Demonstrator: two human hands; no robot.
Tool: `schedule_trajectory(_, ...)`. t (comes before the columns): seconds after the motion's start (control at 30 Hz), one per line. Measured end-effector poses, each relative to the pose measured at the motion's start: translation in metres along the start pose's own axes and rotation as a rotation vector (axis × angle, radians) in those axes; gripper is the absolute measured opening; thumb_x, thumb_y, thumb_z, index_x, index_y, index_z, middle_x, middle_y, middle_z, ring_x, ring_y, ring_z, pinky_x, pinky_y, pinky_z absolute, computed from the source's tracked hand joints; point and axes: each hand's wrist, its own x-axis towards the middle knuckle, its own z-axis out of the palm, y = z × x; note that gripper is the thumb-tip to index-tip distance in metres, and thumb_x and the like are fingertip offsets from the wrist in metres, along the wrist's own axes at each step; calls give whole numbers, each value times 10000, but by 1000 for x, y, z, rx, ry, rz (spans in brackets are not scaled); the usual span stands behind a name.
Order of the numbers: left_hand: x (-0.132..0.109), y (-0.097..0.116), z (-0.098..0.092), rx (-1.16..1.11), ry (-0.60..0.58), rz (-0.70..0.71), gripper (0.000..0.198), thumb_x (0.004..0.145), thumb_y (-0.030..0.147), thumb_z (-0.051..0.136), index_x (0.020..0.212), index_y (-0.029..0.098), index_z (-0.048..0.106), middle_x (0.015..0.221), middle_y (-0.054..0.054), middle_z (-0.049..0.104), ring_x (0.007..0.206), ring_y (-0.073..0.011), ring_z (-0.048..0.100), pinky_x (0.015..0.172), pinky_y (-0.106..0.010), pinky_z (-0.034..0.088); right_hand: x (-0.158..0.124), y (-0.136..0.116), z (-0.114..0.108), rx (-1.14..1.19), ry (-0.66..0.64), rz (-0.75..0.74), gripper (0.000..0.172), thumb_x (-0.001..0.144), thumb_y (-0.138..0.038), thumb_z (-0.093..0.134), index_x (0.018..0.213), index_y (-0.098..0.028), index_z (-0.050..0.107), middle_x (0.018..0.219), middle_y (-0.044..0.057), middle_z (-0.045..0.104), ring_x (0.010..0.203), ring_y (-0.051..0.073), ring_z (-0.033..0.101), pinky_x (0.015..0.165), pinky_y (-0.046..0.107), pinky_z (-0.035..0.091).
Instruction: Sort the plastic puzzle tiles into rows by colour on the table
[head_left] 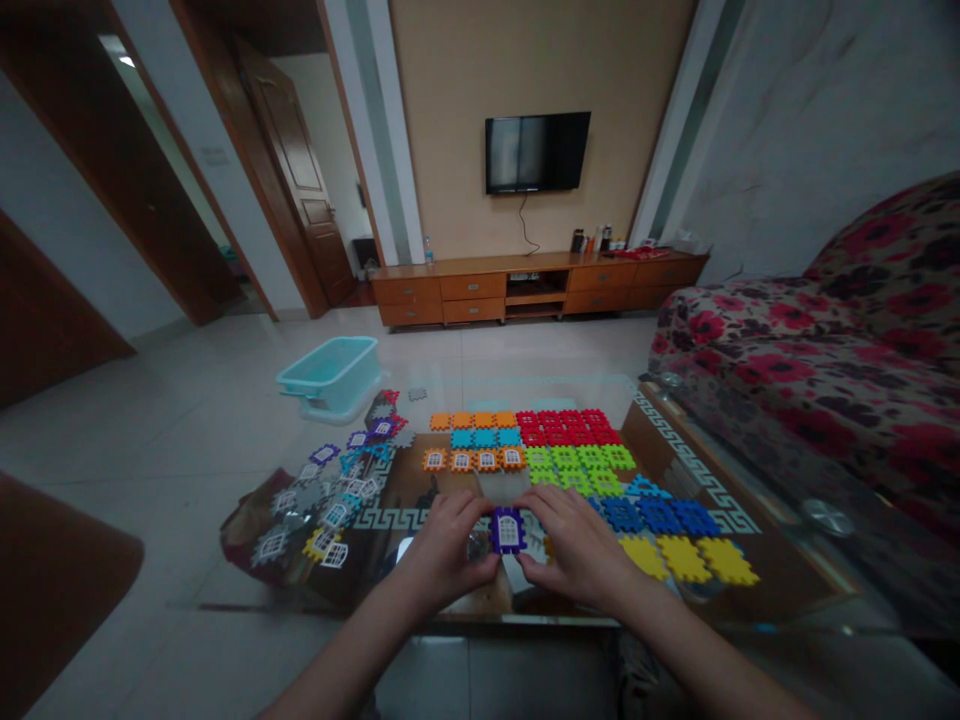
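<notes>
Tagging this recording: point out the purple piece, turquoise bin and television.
Purple piece (509,531), head view: its white window.
Turquoise bin (355,381), head view: its outer side wall.
Television (538,153), head view: its screen's middle.

Beyond the far edge of the glass bench (694,460), a wooden cabinet (472,289) stands on pale floor tiles (465,345) below a television (538,153). A floral sofa (847,310) flanks the right edge; past the far-left corner, a door (300,170) stands open.

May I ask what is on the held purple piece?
The purple piece bears a white window; its back and edge spots beneath the left hand and right hand are hidden.
</notes>
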Motion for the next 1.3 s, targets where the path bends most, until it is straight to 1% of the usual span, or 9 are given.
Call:
schedule_trajectory(0.3, 0, -2, 2, -13, -8, 3, 428, 717, 264, 698, 1131, 231, 596, 1088, -68, 630, 1029, -263, 553, 911, -390, 413, 1, 2, 2, 10, 3, -9, 429, 701, -270, 703, 1115, -239, 595, 1059, 58, 635, 1017, 276, 565, 905, 433, 417)
schedule_trajectory(0.47, 0, -3, 3, -3, -31, -16, 416, 718, 268, 702, 1119, 229, 601, 1089, -69, 629, 1029, -264, 554, 912, -391, 410, 2, 4, 5, 12, 0, -8, 418, 706, -283, 699, 1111, -241, 599, 1054, 58, 642, 1014, 275, 569, 913, 434, 404)
schedule_trajectory(0.77, 0, -8, 6, 7, -28, -24, 408, 741, 289, 694, 1132, 237, 587, 1107, -69, 623, 1035, -267, 555, 908, -401, 403, 7, 6, 10, -4, 22, -19, 408, 703, -290, 709, 1092, -223, 605, 1033, 66, 646, 992, 267, 577, 891, 411, 416)
schedule_trajectory(0.93, 0, -10, 6, 25, -32, -20, 395, 742, 273, 690, 1120, 236, 581, 1103, -61, 623, 1031, -265, 560, 893, -400, 403, 11, 6, 12, -25, -16, -27, 401, 702, -305, 720, 1076, -215, 609, 1025, 67, 638, 993, 266, 570, 900, 412, 401)
schedule_trajectory(1.1, 0, -11, 7, 50, -52, -34, 359, 770, 292, 660, 1113, 228, 575, 1110, -72, 624, 1060, -273, 560, 911, -414, 403, 15, 9, 17, -41, -26, -19, 388, 682, -334, 732, 1033, -218, 613, 1018, 61, 638, 990, 265, 569, 905, 408, 390)
schedule_trajectory(1.17, 0, -12, 8, 53, -47, -65, 427, 767, 295, 658, 1173, 217, 548, 1177, -93, 610, 1108, -287, 550, 941, -434, 398, 17, 11, 18, -55, -20, -19, 377, 686, -336, 727, 1024, -216, 611, 1024, 60, 641, 1001, 266, 568, 916, 413, 384)
schedule_trajectory(1.27, 0, -15, 9, 53, -43, -116, 617, 768, 301, 653, 1337, 201, 434, 1301, -135, 561, 1188, -313, 519, 985, -471, 381, 22, 20, 17, -106, -4, 3, 384, 691, -335, 723, 1035, -205, 612, 1050, 72, 645, 1038, 278, 562, 943, 433, 368)
schedule_trajectory(1.3, 0, -15, 9, 55, -48, -124, 652, 777, 307, 642, 1372, 197, 399, 1321, -143, 550, 1203, -318, 511, 993, -481, 377, 24, 24, 17, -127, -2, 19, 391, 687, -334, 727, 1038, -205, 614, 1056, 74, 646, 1050, 284, 558, 948, 440, 363)
